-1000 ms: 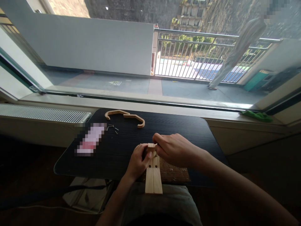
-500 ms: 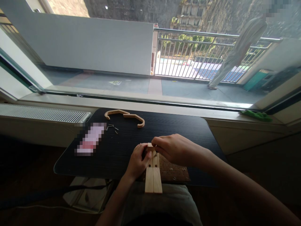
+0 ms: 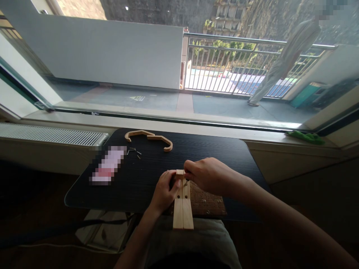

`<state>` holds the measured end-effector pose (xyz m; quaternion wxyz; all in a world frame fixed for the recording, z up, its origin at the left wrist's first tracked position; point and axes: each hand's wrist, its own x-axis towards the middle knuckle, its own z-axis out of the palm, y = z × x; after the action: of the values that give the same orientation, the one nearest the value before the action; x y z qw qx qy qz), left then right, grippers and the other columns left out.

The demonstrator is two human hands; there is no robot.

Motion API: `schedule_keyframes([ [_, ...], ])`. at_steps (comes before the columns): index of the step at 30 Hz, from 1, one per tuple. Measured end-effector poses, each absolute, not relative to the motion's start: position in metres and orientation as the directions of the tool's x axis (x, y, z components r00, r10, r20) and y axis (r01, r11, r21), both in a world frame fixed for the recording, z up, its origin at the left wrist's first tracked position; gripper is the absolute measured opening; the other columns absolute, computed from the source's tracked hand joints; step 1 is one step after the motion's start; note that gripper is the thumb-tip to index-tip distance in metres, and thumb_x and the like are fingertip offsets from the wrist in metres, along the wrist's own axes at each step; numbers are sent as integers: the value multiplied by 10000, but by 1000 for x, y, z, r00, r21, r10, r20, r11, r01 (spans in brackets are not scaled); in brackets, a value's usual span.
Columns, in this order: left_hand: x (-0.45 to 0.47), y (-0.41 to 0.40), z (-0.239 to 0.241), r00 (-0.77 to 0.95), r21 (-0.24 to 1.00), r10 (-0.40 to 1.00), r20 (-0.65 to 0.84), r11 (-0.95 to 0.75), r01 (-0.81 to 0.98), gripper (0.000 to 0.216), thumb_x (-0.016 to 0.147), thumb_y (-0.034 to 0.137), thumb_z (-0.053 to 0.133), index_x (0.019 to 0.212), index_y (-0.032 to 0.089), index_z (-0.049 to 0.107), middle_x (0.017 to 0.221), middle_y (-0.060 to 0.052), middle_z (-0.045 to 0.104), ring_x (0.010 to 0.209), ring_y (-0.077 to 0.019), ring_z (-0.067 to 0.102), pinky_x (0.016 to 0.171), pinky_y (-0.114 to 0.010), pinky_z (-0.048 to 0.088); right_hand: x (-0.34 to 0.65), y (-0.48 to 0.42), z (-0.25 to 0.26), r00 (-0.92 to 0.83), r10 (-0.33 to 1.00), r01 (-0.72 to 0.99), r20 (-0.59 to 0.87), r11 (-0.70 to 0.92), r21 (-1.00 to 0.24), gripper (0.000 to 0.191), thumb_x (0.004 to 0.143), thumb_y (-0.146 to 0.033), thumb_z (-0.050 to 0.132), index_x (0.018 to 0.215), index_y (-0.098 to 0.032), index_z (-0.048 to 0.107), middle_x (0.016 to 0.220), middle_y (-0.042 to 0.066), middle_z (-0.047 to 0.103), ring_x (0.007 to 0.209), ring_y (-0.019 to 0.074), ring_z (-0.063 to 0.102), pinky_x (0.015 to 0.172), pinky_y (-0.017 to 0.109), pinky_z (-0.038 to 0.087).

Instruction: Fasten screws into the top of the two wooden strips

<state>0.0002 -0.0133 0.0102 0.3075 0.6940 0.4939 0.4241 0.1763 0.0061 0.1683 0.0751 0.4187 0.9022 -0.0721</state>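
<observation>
Two pale wooden pieces (image 3: 183,215) lie side by side, pointing toward me, with dark round holes in them. My left hand (image 3: 165,190) is closed around their far left side, thumb on top. Closed in a pinch just above their far right part is my right hand (image 3: 206,173); what its fingers hold is hidden. A small metal piece (image 3: 186,183), perhaps a screw or tool tip, shows under those fingers at the right wooden piece. Beneath the wood, a brown speckled board (image 3: 207,203) sits at the table's near edge.
On the black table (image 3: 218,149) are two curved wooden hooks (image 3: 159,139), several small screws (image 3: 134,150) and a blurred pinkish item (image 3: 109,166). A window sill with a green cloth (image 3: 305,137) borders the far side; a radiator (image 3: 50,134) stands left. Outside the glass, a person (image 3: 283,63) leans at a railing.
My right hand has shifted slightly up and to the right, its fingers turning a little, uncovering more of the small metal piece. My left hand and the wooden pieces stay nearly still.
</observation>
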Motion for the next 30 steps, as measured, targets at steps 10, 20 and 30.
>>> schedule_keyframes([
  [10,0,-13,8,140,849,945,296,-327,415,168,878,278,543,1009,202,615,1006,-84,683,973,-248,640,888,-406,506,173,6,175,-632,747,755,-206,653,49,301,1024,-411,464,916,-168,604,691,70,715,626,213,692,494,268,243],
  [20,0,-13,10,154,848,946,285,-324,419,179,882,265,529,1032,214,613,1009,-76,677,974,-241,630,903,-407,504,169,9,178,-600,779,776,-185,622,101,380,1011,-454,482,846,-156,650,670,88,715,655,225,709,490,272,197],
  [30,0,-14,13,161,856,949,273,-316,410,180,886,256,536,1031,204,628,1022,-85,685,984,-246,640,907,-415,515,167,11,175,-593,786,786,-175,612,90,538,1006,-514,437,717,-168,729,647,107,720,632,219,690,500,274,220],
])
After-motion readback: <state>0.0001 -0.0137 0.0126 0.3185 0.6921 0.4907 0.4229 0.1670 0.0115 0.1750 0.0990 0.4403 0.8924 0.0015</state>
